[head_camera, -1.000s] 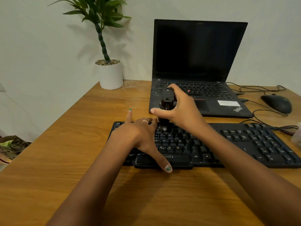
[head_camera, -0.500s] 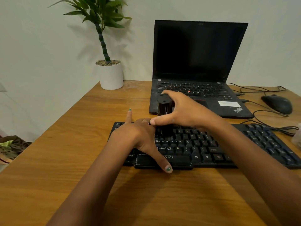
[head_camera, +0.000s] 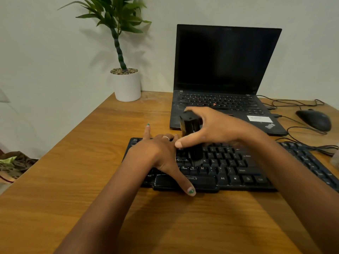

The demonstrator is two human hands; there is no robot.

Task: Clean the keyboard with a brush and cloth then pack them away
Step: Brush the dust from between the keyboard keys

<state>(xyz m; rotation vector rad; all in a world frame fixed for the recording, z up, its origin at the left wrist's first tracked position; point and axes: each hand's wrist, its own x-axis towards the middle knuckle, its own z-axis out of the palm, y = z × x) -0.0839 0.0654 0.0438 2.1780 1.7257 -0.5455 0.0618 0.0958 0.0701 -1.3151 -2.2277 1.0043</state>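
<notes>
— What sits at your far left?

— A heap of patterned cloth (head_camera: pixel 12 165) lies below the edge of the brown wooden worktop (head_camera: pixel 91 180). At the back stands a white round pot with a green leafy plant (head_camera: pixel 126 85), well apart from your work.

— And your left hand?

— Your left hand (head_camera: pixel 161 153) lies flat on the left part of the black flat plastic keyboard (head_camera: pixel 229 171), fingers straight, thumb stretched over the near edge by the space bar. It covers the keys there.

— Where is the brush?

— Your right hand (head_camera: pixel 216 129) has its grip closed round the black stubby brush (head_camera: pixel 190 125), fingers on top, thumb at the near side. The brush stands nearly upright, and its dark bristles touch the middle key rows, just right of your left hand. The bristles are blurred.

— What lies behind and to the right?

— An open black laptop (head_camera: pixel 225 70) with a dark screen stands just behind the keyboard. Right of it rests a black rounded mouse (head_camera: pixel 313 120), and thin black cables (head_camera: pixel 293 103) run across the worktop towards the keyboard's right end.
</notes>
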